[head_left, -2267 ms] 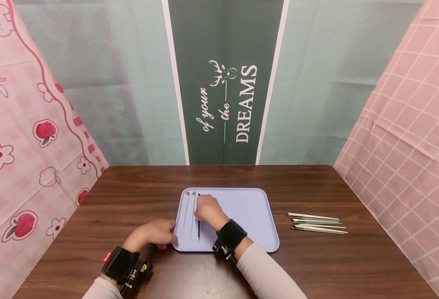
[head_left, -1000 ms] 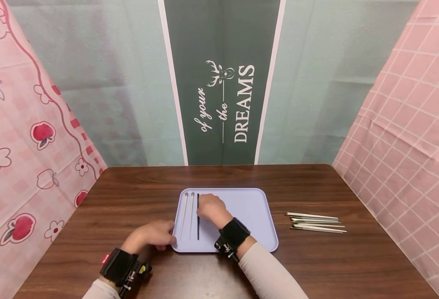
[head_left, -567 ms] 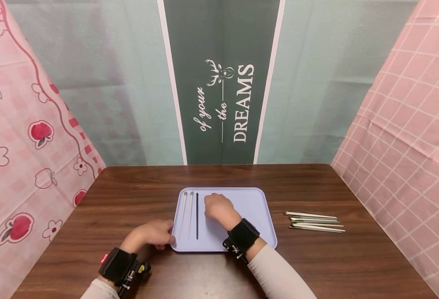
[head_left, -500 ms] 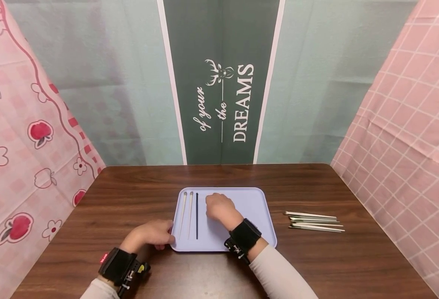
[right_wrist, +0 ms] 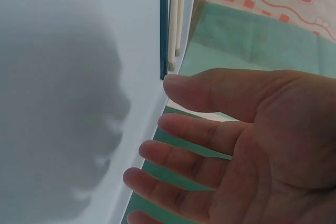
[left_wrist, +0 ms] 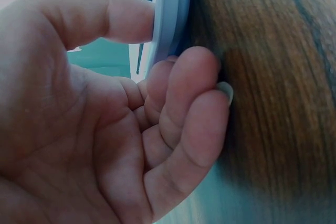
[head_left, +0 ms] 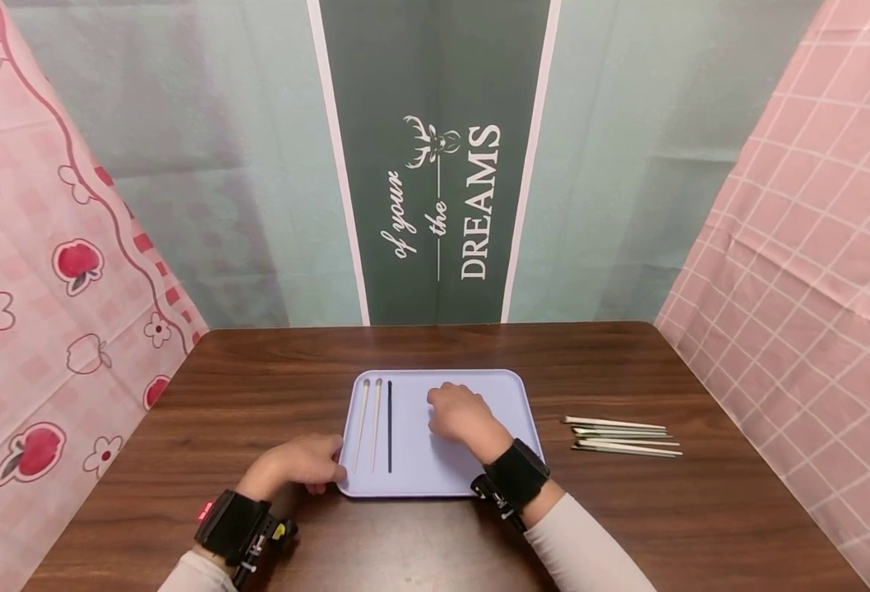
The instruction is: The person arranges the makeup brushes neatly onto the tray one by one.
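Observation:
A lilac tray [head_left: 472,473] lies on the table. My left hand [head_left: 303,460] grips its near left edge; the left wrist view has the thumb [left_wrist: 128,20] on the rim and the other fingers curled at the outer side. Two slim pale brush-like sticks with greyish tips, the left one [head_left: 362,423] and the right one [head_left: 377,423], lie lengthwise in the tray's left part. Beside them is a dark blue stick [head_left: 390,427], roughly parallel. Over the tray's middle hovers my right hand [head_left: 460,415], holding nothing, its fingers spread in the right wrist view.
Several more thin sticks [head_left: 620,436], pale and greenish, lie in a loose bunch on the brown table [head_left: 613,526] right of the tray. Patterned cloths hang on the left [head_left: 72,271] and right [head_left: 783,247], with a green printed curtain [head_left: 435,164] behind.
My right hand has let go of the dark blue stick and moved right, away from it. The stick stays beside the two pale ones. My left hand keeps its place on the tray edge.

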A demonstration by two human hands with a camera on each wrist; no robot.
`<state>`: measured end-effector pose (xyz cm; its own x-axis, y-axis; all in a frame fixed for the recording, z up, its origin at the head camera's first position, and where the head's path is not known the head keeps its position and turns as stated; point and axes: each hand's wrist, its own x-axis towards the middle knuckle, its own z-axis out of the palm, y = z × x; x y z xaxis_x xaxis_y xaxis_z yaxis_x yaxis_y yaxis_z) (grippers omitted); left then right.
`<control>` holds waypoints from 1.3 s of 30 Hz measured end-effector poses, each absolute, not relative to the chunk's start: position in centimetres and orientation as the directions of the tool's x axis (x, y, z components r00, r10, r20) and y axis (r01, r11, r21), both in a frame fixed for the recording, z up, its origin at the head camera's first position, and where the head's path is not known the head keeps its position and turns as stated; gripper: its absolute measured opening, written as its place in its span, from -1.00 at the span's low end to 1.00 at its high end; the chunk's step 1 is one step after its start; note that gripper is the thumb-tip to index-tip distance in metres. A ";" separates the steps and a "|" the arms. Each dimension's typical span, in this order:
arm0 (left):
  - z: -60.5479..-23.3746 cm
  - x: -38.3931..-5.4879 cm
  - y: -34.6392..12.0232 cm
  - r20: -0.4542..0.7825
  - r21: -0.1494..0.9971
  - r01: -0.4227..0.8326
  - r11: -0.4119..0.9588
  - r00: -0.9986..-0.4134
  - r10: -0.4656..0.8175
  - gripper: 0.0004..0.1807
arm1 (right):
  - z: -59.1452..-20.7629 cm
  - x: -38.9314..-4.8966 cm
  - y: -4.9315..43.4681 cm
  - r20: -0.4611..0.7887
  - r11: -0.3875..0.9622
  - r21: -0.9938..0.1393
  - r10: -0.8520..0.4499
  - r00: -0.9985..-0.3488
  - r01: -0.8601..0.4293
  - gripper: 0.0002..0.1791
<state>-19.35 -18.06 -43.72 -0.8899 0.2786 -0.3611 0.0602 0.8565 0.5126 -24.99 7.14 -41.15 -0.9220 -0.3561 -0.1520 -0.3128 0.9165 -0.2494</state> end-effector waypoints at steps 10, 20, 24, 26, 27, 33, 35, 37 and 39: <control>-43.7 -19.5 -18.2 -0.364 0.507 0.056 0.860 -0.891 0.272 -0.81 | -41.1 -24.8 9.8 -0.152 0.918 -0.260 -0.344 -0.927 -0.298 -0.58; -43.7 -19.5 -18.3 -0.377 0.514 0.039 0.857 -0.887 0.267 -0.81 | -40.9 -24.6 12.6 -0.136 0.924 -0.252 -0.328 -0.935 -0.288 -0.53; -43.6 -19.5 -18.2 -0.375 0.515 0.040 0.856 -0.888 0.267 -0.81 | -41.0 -24.3 14.0 -0.109 0.922 -0.250 -0.329 -0.938 -0.294 -0.52; -43.6 -19.5 -18.2 -0.373 0.516 0.042 0.856 -0.888 0.269 -0.81 | -41.1 -24.1 14.7 -0.094 0.923 -0.246 -0.328 -0.940 -0.297 -0.53; -43.6 -19.5 -18.1 -0.374 0.515 0.043 0.856 -0.888 0.269 -0.82 | -41.1 -24.1 15.1 -0.088 0.923 -0.243 -0.327 -0.941 -0.298 -0.53; -43.7 -19.5 -18.1 -0.375 0.513 0.051 0.857 -0.885 0.277 -0.83 | -41.0 -23.5 16.9 -0.098 0.936 -0.235 -0.290 -0.952 -0.261 -0.53; -43.7 -19.5 -18.2 -0.372 0.510 0.054 0.859 -0.886 0.276 -0.83 | -41.0 -23.3 17.5 -0.101 0.940 -0.232 -0.279 -0.955 -0.250 -0.53; -43.7 -19.5 -18.2 -0.372 0.506 0.054 0.861 -0.887 0.274 -0.83 | -40.9 -23.1 18.1 -0.101 0.942 -0.230 -0.271 -0.957 -0.242 -0.53; -43.8 -19.5 -18.1 -0.374 0.508 0.050 0.860 -0.886 0.273 -0.83 | -40.9 -23.0 18.6 -0.097 0.944 -0.227 -0.267 -0.959 -0.240 -0.53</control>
<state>-19.47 -18.15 -43.78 -0.8864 0.2728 -0.3739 0.0504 0.8600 0.5078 -22.96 18.63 -40.89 -0.9587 -0.2672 -0.0970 -0.2401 0.9439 -0.2267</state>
